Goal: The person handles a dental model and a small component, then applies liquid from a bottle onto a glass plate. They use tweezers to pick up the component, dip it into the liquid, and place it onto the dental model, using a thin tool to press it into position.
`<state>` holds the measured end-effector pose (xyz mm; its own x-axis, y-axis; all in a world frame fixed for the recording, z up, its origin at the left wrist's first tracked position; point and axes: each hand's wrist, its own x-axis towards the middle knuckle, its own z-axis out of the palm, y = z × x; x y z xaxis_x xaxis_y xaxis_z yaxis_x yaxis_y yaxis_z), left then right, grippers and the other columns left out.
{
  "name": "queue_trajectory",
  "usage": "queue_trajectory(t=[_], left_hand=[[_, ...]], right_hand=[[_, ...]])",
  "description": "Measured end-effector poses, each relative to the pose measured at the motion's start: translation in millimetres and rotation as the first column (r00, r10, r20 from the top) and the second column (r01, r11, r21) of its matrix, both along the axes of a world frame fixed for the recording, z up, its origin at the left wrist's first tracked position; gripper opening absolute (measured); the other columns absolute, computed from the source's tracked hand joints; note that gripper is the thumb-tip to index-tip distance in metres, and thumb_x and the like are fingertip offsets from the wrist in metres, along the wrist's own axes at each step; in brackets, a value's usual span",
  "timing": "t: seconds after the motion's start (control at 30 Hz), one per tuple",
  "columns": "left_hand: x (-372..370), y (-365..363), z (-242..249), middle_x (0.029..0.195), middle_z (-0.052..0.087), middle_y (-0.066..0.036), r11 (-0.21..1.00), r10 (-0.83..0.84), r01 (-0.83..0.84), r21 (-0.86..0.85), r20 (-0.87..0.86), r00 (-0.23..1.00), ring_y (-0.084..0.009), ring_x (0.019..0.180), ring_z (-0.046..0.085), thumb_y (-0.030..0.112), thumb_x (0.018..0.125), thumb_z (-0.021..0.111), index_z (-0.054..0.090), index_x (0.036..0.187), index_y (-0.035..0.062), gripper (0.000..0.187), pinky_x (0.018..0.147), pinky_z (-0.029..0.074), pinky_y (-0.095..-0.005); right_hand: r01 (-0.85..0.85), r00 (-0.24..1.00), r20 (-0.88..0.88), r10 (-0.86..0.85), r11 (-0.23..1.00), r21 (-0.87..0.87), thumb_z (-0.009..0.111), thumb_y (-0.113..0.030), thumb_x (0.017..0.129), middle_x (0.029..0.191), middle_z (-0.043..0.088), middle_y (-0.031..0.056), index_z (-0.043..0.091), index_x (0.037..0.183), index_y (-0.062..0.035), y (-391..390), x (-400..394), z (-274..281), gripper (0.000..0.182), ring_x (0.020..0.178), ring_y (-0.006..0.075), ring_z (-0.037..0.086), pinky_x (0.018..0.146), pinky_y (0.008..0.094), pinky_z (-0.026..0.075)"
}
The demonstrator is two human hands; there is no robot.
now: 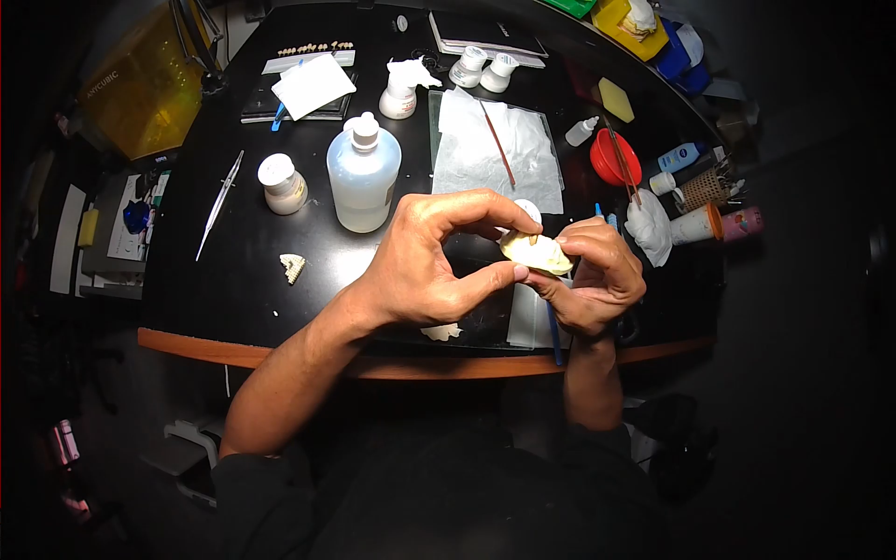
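Up over the front part of the black table, both hands hold a cream-coloured dental model (pixel 541 255) between fingertips. My left hand (pixel 431 254) pinches its left end, thumb below and index finger on top. My right hand (pixel 599 277) grips the right end with thumb and fingers, the other fingers curled. A small brownish-gold spot shows on the model's upper side near the left index fingertip. Beneath the hands, a pale irregular piece (pixel 441 331) lies near the table edge. Left of my left wrist rests a small cream toothed piece (pixel 292 269).
A large translucent bottle (pixel 362 177) and a white-capped jar (pixel 282 184) stand behind my left hand. Tweezers (pixel 220 205) lie at left. Farther back, a brush (pixel 498 143) rests on white paper (pixel 457 159). A red bowl (pixel 611 161) and crumpled tissue (pixel 649 229) sit at right.
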<state>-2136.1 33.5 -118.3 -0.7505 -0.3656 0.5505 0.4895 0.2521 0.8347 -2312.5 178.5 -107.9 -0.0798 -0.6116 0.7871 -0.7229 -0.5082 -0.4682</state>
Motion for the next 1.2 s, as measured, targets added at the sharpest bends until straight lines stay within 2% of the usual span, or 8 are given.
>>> queue_trajectory(t=[0.37,0.57,0.63,0.73,0.83,0.87,1.0,1.2], left_hand=[[-1,1,-2,0.126,0.072,-0.019,0.999,0.028,-0.029,-0.028,-0.021,0.999,-0.0268,0.12,0.069,-0.001,0.083,0.08,0.07,0.118,-0.0044,0.036,0.107,0.054,-0.0399],[-1,11,-1,0.132,0.069,-0.018,0.985,-0.051,0.044,0.166,0.037,0.998,-0.0238,0.123,0.066,0.001,0.084,0.082,0.07,0.127,0.0006,0.045,0.102,0.056,-0.0357],[-2,9,-3,0.131,0.07,-0.017,0.991,-0.041,0.034,0.127,0.052,0.998,-0.0231,0.121,0.068,0.002,0.084,0.083,0.071,0.127,0.0014,0.045,0.099,0.057,-0.0336],[-3,5,-4,0.128,0.071,-0.016,0.999,0.011,-0.014,0.049,0.065,0.998,-0.0227,0.117,0.069,0.003,0.083,0.084,0.073,0.124,0.0012,0.043,0.094,0.057,-0.0324],[-4,5,-4,0.121,0.074,-0.017,0.98,0.16,-0.155,-0.124,0.027,0.987,-0.024,0.109,0.073,0.003,0.08,0.086,0.076,0.119,-0.0001,0.04,0.089,0.059,-0.0334],[-5,7,-5,0.12,0.074,-0.017,0.972,0.189,-0.185,-0.146,0.009,0.982,-0.0243,0.108,0.073,0.004,0.08,0.086,0.076,0.118,-0.0003,0.039,0.089,0.059,-0.0337],[-7,9,-8,0.117,0.074,-0.016,0.914,0.288,-0.289,-0.285,-0.045,0.956,-0.0268,0.103,0.074,0.005,0.077,0.087,0.077,0.116,0.0012,0.04,0.085,0.061,-0.035],[-8,11,-11,0.115,0.073,-0.014,0.868,0.327,-0.321,-0.378,-0.052,0.944,-0.0269,0.101,0.072,0.006,0.075,0.088,0.077,0.114,0.0021,0.041,0.082,0.062,-0.0356]], right_hand=[[0.017,0.999,-0.036,-0.017,1.0,-0.025,0.098,-0.008,0.067,0.092,0.072,0.0078,0.071,0.102,-0.0035,0,-1,-1,0.044,0.082,0.0206,0.069,0.065,0.0302,0.055],[-0.014,1.0,0.015,0.014,1.0,-0.008,0.096,-0.001,0.067,0.095,0.072,0.01,0.07,0.103,-0.0011,-1,-2,-4,0.044,0.086,0.0217,0.07,0.07,0.0302,0.056],[-0.047,0.997,0.069,0.044,0.998,0.041,0.095,0.002,0.066,0.1,0.071,0.0126,0.07,0.104,0.0002,2,-1,-6,0.045,0.092,0.0222,0.07,0.075,0.0298,0.056],[-0.177,0.923,0.366,0.121,0.976,0.125,0.086,0.001,0.074,0.111,0.067,0.0166,0.07,0.106,0.0023,-2,14,5,0.036,0.101,0.0235,0.067,0.086,0.0318,0.054],[-0.214,0.947,0.281,0.158,0.96,0.182,0.076,-0.004,0.082,0.119,0.063,0.0181,0.07,0.108,0.0037,-1,1,4,0.028,0.104,0.0242,0.064,0.094,0.034,0.05],[-0.171,0.954,0.276,0.119,0.97,0.173,0.068,-0.007,0.086,0.112,0.065,0.0174,0.07,0.105,0.0048,-1,4,3,0.023,0.1,0.0239,0.064,0.094,0.0348,0.049],[-0.119,0.957,0.283,0.054,0.969,0.218,0.069,-0.003,0.085,0.1,0.067,0.0165,0.071,0.098,0.005,-1,4,0,0.015,0.097,0.022,0.065,0.089,0.0325,0.05],[-0.075,0.978,0.206,0.022,0.964,0.254,0.072,0.003,0.084,0.098,0.067,0.0131,0.071,0.096,0.0038,-2,3,-3,0.011,0.092,0.0183,0.064,0.084,0.0288,0.05]])
